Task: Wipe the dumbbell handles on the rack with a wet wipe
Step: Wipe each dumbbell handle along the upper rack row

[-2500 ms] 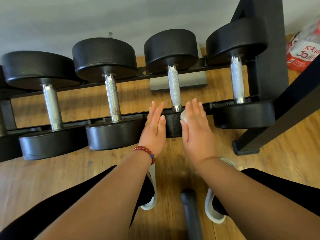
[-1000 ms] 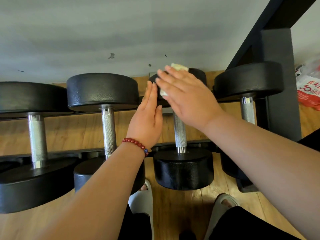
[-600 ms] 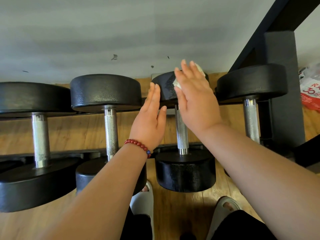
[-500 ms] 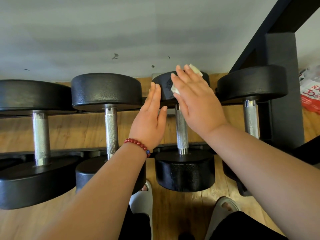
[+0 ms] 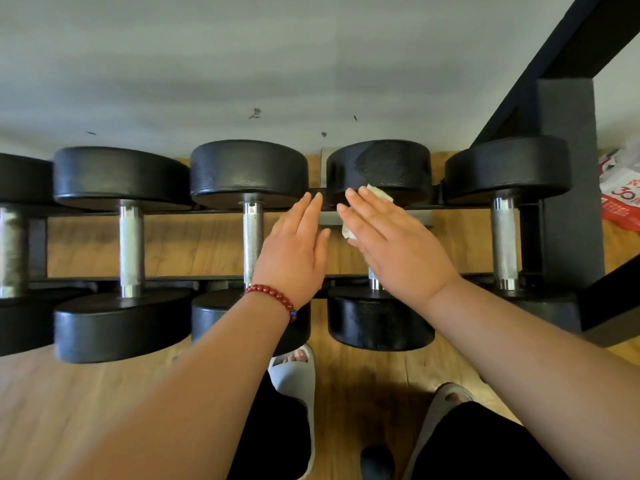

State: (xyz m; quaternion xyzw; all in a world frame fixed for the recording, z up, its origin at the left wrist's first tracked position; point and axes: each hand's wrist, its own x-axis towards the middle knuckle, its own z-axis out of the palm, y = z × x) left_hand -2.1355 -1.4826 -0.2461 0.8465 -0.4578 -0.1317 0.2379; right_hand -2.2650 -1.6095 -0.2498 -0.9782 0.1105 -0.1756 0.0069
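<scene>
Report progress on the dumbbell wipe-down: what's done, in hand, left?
Done: cannot tell from the handles' look. In hand: right hand presses the wet wipe over the second-from-right dumbbell's handle, left hand open beside. Left: likely the rightmost handle, possibly others.

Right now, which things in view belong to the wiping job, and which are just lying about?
Job: wet wipe under the right hand; left hand; dumbbell handles; rack.
Not part of it: red-and-white packet on the floor; grey slippers; bead bracelet.
</scene>
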